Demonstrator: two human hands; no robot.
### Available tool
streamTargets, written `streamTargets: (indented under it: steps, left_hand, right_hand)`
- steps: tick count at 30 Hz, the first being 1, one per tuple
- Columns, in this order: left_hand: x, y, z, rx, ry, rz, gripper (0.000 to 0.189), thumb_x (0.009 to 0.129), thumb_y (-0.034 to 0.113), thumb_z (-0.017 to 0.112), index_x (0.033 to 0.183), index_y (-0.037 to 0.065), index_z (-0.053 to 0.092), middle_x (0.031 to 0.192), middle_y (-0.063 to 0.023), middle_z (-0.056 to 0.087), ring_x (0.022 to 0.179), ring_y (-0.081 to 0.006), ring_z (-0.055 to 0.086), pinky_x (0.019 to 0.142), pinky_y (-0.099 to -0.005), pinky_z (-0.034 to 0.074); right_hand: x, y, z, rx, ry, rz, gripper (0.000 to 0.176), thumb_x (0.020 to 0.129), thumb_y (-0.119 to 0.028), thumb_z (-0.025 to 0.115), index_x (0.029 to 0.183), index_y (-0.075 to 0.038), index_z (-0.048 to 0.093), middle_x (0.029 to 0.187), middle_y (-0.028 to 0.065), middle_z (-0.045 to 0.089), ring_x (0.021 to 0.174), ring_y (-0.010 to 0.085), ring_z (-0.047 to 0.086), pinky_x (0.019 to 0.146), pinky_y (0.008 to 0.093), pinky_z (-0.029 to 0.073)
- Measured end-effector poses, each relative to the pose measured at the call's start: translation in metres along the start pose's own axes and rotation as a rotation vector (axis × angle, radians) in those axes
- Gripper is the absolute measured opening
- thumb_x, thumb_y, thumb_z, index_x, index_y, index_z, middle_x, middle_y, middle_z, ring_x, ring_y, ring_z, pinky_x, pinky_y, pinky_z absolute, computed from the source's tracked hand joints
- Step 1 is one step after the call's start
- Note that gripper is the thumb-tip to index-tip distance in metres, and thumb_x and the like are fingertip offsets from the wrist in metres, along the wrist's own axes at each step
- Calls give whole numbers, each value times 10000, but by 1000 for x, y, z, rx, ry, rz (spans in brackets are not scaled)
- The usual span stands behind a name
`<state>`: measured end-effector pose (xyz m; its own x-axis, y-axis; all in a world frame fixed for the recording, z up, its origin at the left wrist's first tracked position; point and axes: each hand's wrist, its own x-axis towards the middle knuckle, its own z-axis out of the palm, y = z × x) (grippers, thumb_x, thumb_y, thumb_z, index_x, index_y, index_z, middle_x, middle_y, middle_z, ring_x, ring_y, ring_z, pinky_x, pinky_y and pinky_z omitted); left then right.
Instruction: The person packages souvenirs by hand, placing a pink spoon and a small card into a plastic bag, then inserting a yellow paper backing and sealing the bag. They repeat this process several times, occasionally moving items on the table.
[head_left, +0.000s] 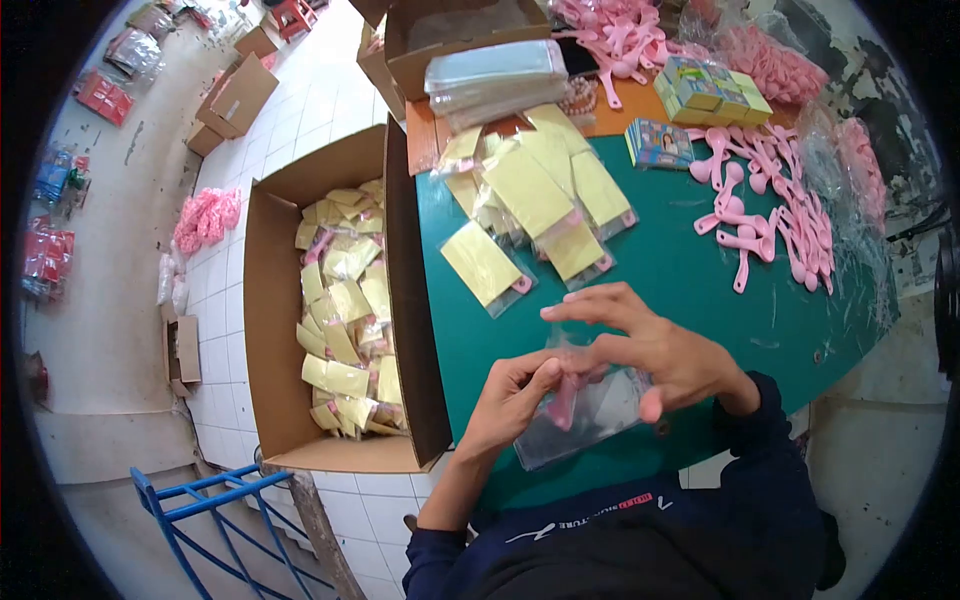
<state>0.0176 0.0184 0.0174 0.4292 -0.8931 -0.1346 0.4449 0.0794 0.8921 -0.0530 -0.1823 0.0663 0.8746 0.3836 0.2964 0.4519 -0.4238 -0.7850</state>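
Near the front edge of the green table, my left hand [517, 398] pinches a small clear plastic bag [563, 400] with a pink item inside. My right hand [655, 350] is at the bag's right side, its fingers spread and curved; whether a fingertip touches the bag is hard to tell. Beneath both hands lies a stack of clear bags [590, 425]. Beyond them, packed bags with yellow cards [530, 190] are heaped on the table, and one packed bag [482, 263] lies nearest my hands.
A deep cardboard box [270, 330] full of packed bags stands left of the table [680, 290]. Pink spoons [745, 225] are strewn at the right, below stacked cards [705, 90]. More clear bags [495, 75] lie at the back. A blue metal frame [215, 500] stands lower left.
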Motion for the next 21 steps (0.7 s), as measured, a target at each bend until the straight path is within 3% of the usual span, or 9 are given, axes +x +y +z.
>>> streamTargets:
  steps: [1,4,6,7,9,13,16,20,21]
  left_hand:
    - [2,-2,0,-31,15,38,372,973,230,438,1171,-62,556,1061,-158,637,983,-219,608,881,-323,473]
    - [3,5,2,-61,49,4,394,967,263,448,1166,-57,564,1096,-174,625,970,-228,612,874,-333,479]
    - [3,10,2,35,55,65,436,958,316,458,1131,-68,572,1032,-216,638,904,-277,644,842,-397,494]
    - [1,12,0,47,49,71,431,957,311,462,1127,-68,573,1036,-220,636,897,-280,646,837,-399,495]
    - [-5,13,-3,36,26,94,398,959,281,462,1123,-60,584,1058,-204,634,909,-259,639,826,-372,497]
    - [-13,12,-7,1,16,190,340,966,224,454,1103,-45,611,1082,-160,637,932,-205,622,812,-310,498]
    - [-17,7,-10,1,9,161,336,968,216,451,1096,-51,610,1065,-158,643,953,-211,619,825,-310,493]
    - [-15,19,-1,84,52,87,330,971,203,445,1106,-58,597,1052,-161,646,974,-214,614,850,-305,482]
    - [-13,21,-1,104,64,66,344,970,224,445,1093,-57,599,1033,-171,649,941,-213,624,827,-311,492]
  right_hand:
    - [3,9,-11,-19,-47,-37,863,775,-787,256,925,-35,652,1382,197,366,1235,366,339,1003,510,268]
    - [11,42,-57,71,94,126,796,818,-738,290,913,-34,650,1288,177,469,1176,310,421,998,441,305]
    - [3,104,-108,15,412,353,552,885,-535,448,885,-20,645,1032,155,614,1008,232,555,871,364,408]
    - [-3,133,-132,-424,603,652,412,871,-396,538,879,1,647,925,180,632,913,232,595,744,371,443]
    - [-41,222,-160,-1153,703,786,367,788,-345,629,916,-2,643,835,195,630,797,317,612,699,397,463]
    - [-44,226,-154,-709,749,928,349,688,-279,737,873,-9,616,876,207,636,834,368,616,725,438,468]
    - [-49,242,-152,-841,1006,894,358,707,-280,717,923,-26,587,909,212,633,874,382,614,736,450,469]
    - [-51,225,-152,-959,979,993,326,754,-229,670,1011,-53,572,918,223,620,849,416,601,724,482,467]
    - [-53,218,-151,-925,951,864,320,767,-222,663,1019,-47,570,897,204,624,820,378,608,691,454,477]
